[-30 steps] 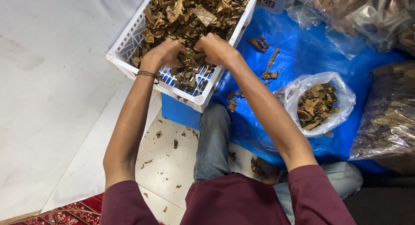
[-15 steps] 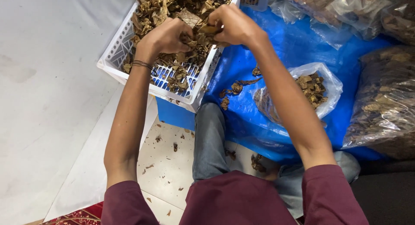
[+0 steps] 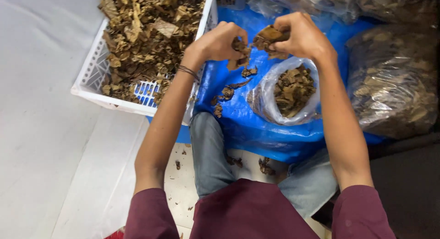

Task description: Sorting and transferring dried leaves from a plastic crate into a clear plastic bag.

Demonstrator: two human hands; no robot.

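Observation:
My left hand (image 3: 219, 41) and my right hand (image 3: 300, 36) are held together above the blue tarp (image 3: 256, 124), both closed on a handful of dried brown leaves (image 3: 256, 44). Bits of leaf hang from my fingers. Just below my right hand stands an open clear plastic bag (image 3: 286, 90) partly filled with the same dried leaves. To the left, a white plastic basket (image 3: 94, 76) is heaped with dried leaves. A thin bracelet circles my left wrist.
Large clear bags of dried leaves (image 3: 392, 78) lie at the right and along the top. Loose leaf scraps (image 3: 224, 94) dot the tarp and the tiled floor (image 3: 181, 175) by my knee. A white sheet (image 3: 41, 129) covers the left side.
Both hands lifted out of the white basket and moved right with a handful of leaves, ending over the clear plastic bag.

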